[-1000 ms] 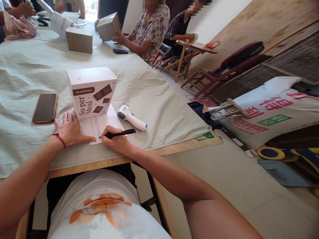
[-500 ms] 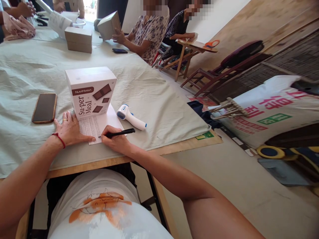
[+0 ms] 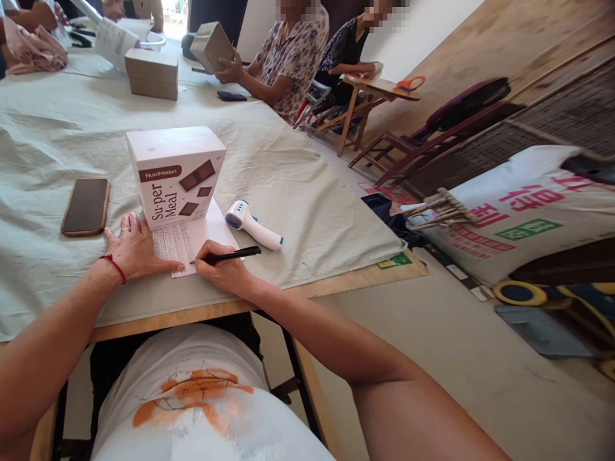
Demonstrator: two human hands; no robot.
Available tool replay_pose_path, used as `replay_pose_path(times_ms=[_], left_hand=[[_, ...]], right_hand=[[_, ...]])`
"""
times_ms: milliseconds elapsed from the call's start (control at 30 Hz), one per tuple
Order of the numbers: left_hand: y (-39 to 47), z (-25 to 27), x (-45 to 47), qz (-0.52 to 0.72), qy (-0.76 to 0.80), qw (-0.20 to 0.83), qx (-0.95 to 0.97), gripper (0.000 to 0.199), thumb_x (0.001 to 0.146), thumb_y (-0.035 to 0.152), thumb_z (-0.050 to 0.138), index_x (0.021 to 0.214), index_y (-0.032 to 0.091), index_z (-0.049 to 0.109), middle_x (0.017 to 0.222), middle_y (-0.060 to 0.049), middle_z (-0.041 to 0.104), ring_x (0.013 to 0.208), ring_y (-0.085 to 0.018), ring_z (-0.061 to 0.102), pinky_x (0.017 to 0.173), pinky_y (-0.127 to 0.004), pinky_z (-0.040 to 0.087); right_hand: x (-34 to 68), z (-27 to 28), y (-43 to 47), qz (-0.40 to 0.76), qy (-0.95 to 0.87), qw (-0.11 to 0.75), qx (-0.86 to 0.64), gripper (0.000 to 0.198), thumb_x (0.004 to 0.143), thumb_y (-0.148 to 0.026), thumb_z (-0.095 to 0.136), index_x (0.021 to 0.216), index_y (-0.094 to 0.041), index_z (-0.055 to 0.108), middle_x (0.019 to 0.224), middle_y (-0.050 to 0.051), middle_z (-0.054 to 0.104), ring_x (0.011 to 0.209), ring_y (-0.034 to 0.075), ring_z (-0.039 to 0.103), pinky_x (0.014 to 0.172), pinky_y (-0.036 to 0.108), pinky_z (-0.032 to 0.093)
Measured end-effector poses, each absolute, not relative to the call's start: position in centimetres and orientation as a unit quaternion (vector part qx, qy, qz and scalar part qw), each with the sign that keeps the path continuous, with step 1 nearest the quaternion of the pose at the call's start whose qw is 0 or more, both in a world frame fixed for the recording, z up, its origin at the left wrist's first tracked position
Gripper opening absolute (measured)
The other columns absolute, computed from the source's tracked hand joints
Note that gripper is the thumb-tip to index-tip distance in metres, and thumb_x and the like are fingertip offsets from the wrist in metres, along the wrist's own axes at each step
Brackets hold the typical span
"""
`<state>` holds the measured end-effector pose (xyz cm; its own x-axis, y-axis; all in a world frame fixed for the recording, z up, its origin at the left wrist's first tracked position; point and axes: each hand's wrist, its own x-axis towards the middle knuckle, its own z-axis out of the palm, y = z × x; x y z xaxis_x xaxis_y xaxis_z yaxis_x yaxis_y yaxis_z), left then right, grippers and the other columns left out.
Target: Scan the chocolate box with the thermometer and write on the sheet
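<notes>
A black pen is gripped in my right hand, its tip down at the lower part of a white sheet of paper. Rows of small handwriting cover the sheet's left side. Spread flat, my left hand presses on the paper's left edge and the cloth, with its thumb reaching toward the pen tip. A white and brown NutriMotion box stands upright on the paper, just beyond both hands, and hides part of it. Left of the box lies a dark phone; to the right rests a white and blue infrared thermometer.
A pale cloth covers the table. Farther back sit a brown carton and another phone. A person across the table holds a cardboard box. On the right are a wooden chair and a large printed sack.
My hands and the pen stay in nearly the same place. Across the table, the person's cardboard box has tilted slightly. The whole view has shifted very little.
</notes>
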<state>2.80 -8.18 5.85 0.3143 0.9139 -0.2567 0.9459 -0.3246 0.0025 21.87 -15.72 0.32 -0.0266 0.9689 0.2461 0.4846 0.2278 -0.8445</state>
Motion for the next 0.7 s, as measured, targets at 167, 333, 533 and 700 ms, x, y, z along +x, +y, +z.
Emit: replay_pose_path(times_ms=[167,333,533,700], left_hand=[[-8.06,5.74,2.76,-0.109,0.573,0.078,0.809,0.146,0.067,0.086,0.07,0.168,0.0,0.009,0.173,-0.034,0.01,0.163,-0.05,0.006,0.124,-0.076,0.015],[-7.97,5.55,2.72,-0.097,0.57,0.075,0.812,0.144,0.067,0.085,0.07,0.169,0.004,0.01,0.174,-0.032,0.011,0.162,-0.051,0.008,0.122,-0.079,0.016],[-7.9,5.4,2.65,-0.102,0.569,0.074,0.813,0.144,0.067,0.086,0.069,0.169,0.002,0.011,0.174,-0.032,0.011,0.162,-0.052,0.008,0.123,-0.077,0.015],[-7.94,5.42,2.65,-0.097,0.57,0.073,0.813,0.145,0.067,0.087,0.068,0.169,0.002,0.01,0.174,-0.032,0.011,0.162,-0.052,0.007,0.122,-0.078,0.016]], right_hand=[[21.89,0.32,-15.76,0.278,-0.661,0.427,-0.551,0.009,0.077,-0.026,0.057,0.07,-0.024,0.05,0.067,-0.002,0.06,0.064,0.013,0.053,0.065,0.028,0.045],[21.83,0.3,-15.8,0.283,-0.657,0.431,-0.55,0.011,0.077,-0.026,0.057,0.07,-0.025,0.049,0.068,-0.002,0.061,0.065,0.013,0.053,0.067,0.028,0.046],[21.81,0.3,-15.82,0.283,-0.66,0.434,-0.544,0.01,0.077,-0.027,0.056,0.07,-0.025,0.049,0.067,-0.003,0.06,0.064,0.013,0.053,0.066,0.028,0.046],[21.82,0.32,-15.81,0.28,-0.66,0.438,-0.543,0.01,0.076,-0.028,0.056,0.069,-0.025,0.049,0.067,-0.002,0.06,0.064,0.013,0.052,0.066,0.028,0.046]])
